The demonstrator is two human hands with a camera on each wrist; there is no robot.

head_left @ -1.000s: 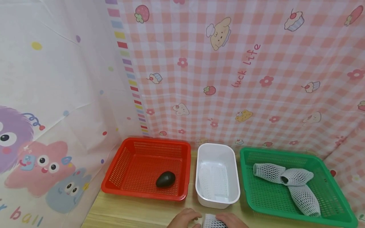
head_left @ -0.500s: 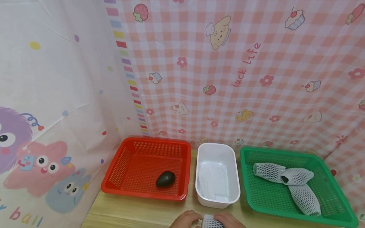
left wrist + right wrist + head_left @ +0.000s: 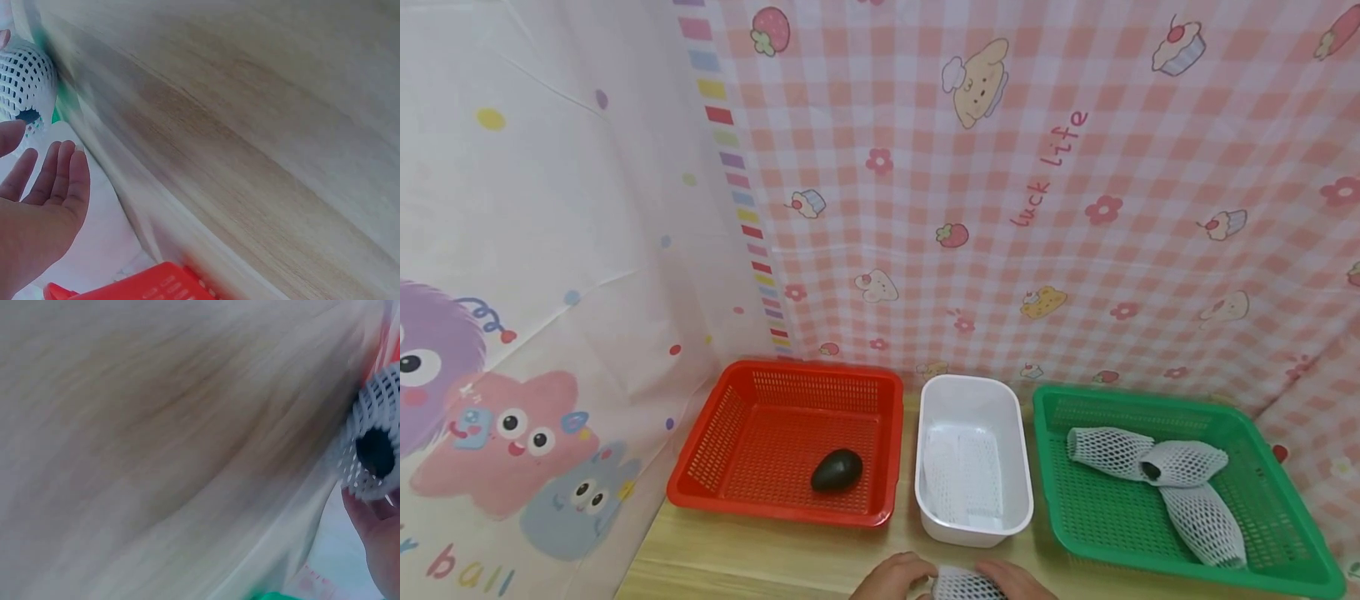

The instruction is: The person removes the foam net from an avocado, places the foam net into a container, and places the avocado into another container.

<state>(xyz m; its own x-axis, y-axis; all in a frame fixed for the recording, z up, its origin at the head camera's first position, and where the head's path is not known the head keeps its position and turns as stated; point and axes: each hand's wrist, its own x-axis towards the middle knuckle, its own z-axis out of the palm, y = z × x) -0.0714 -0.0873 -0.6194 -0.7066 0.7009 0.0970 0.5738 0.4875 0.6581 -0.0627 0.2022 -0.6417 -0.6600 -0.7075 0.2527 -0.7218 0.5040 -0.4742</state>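
At the bottom edge of the head view, a dark avocado in a white foam net sleeve [image 3: 964, 586] is held by my right hand [image 3: 1021, 582]. Dark skin shows through the sleeve's open end in both wrist views. My left hand [image 3: 892, 577] is close by on the left. In the left wrist view that hand [image 3: 47, 209] has loosely extended fingers beside the sleeve [image 3: 22, 78], with no grip on it. The right wrist view has fingers of the right hand [image 3: 378, 534] against the sleeve [image 3: 384, 403]. The lower parts of both hands are cut off in the head view.
A red basket [image 3: 782, 514] at left contains one bare avocado [image 3: 837, 470]. In the middle stands a white plastic tub [image 3: 973, 534] with white netting at its bottom. The green basket [image 3: 1105, 517] at right contains several net-sleeved avocados [image 3: 1204, 525]. Patterned cloth [image 3: 910, 208] hangs behind.
My right hand and the sleeved avocado shift slightly, first left and then back right. The left hand moves a little right, towards the sleeve. The baskets and tub stay put.
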